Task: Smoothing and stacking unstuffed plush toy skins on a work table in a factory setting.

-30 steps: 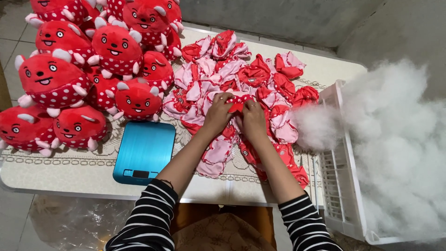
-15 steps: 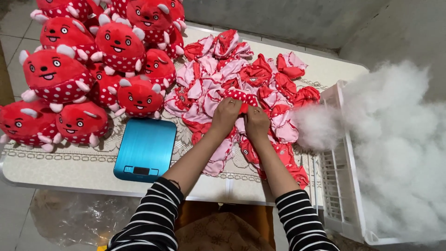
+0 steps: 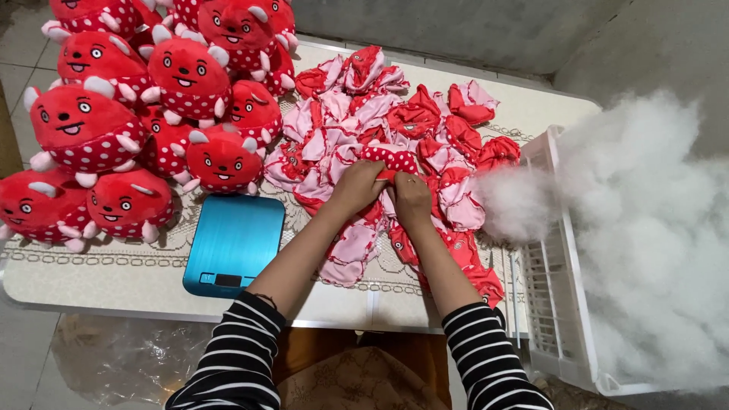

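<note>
1. Left hand [image 3: 357, 187] and right hand [image 3: 411, 199] pinching one red dotted toy skin [image 3: 389, 159].
2. Skin atop unstuffed pile [image 3: 395, 129], right of blue scale [image 3: 234, 245].
3. White stuffing [image 3: 645, 228] farther right.

Plush toys [image 3: 152, 114] left, stuffing [image 3: 645, 228] right

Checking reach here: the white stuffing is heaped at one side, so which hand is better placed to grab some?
Likely the right hand: the white stuffing lies on its side, just past the pile of unstuffed skins. The left hand would have to cross over.
</note>
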